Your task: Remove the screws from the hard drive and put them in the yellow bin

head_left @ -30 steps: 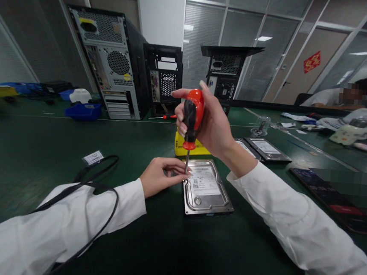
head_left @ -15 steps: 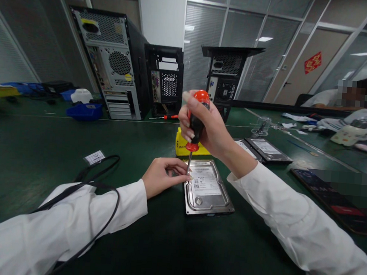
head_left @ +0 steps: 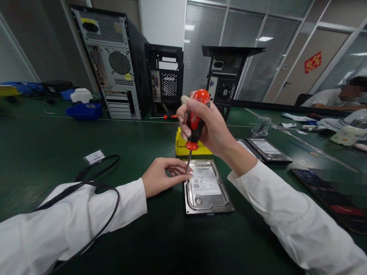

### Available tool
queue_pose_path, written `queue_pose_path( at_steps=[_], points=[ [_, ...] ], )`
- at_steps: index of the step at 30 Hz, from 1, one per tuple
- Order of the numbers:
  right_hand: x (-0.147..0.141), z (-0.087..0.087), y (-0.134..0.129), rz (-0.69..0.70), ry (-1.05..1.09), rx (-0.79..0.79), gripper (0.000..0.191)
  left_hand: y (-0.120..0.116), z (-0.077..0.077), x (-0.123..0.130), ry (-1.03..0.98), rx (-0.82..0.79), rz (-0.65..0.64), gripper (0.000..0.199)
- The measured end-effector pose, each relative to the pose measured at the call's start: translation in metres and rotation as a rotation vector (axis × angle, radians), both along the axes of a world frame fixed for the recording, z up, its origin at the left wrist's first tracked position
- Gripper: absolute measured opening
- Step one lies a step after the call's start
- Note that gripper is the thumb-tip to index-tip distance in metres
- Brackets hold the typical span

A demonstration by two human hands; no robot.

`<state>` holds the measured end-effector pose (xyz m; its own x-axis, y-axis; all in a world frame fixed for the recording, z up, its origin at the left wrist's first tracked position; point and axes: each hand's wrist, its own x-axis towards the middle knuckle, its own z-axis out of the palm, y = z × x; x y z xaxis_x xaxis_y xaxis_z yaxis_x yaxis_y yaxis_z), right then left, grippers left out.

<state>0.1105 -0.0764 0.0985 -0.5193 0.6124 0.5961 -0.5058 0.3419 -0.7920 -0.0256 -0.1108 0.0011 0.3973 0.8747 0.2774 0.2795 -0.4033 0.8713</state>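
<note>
A silver hard drive with a white label lies flat on the green table. My right hand is closed around the red and black handle of a screwdriver, held nearly upright. Its shaft points down to the drive's upper left edge, where the tip is hidden by fingers. From the left, my left hand rests at that same edge, thumb and fingertips closed around the lower end of the shaft and touching the drive. Directly behind the drive sits a yellow box, partly covered by my right hand.
Two more hard drives lie at right, near a phone and a clear cup. Computer cases stand behind, with another screwdriver before them. A black cable crosses my left sleeve. A person sits far right.
The screwdriver handle has turned in my right hand, showing more red now, and my right fingers have shifted slightly. My left hand and the hard drive stay in place.
</note>
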Motion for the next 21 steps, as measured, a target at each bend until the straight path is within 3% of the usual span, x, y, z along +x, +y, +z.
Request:
queue_pose_path(
  at_steps=[8,12,16,21],
  points=[
    [-0.0004,0.0,-0.0009,0.079,0.007,-0.047,0.032,0.0004,0.0015,-0.001,0.021,0.003,-0.018,0.022],
    [-0.0004,-0.0014,0.0019,0.013,0.003,-0.073,0.024,0.0012,-0.0001,-0.0015,0.021,0.01,-0.022,0.022],
    [-0.0004,-0.0019,0.0018,-0.107,0.029,-0.023,0.03,0.002,-0.002,-0.0025,-0.012,-0.019,-0.027,0.022],
    [0.0002,-0.001,0.0012,-0.081,0.022,-0.041,0.029,0.0026,-0.0031,-0.0025,-0.04,-0.041,-0.012,0.023]
  ],
)
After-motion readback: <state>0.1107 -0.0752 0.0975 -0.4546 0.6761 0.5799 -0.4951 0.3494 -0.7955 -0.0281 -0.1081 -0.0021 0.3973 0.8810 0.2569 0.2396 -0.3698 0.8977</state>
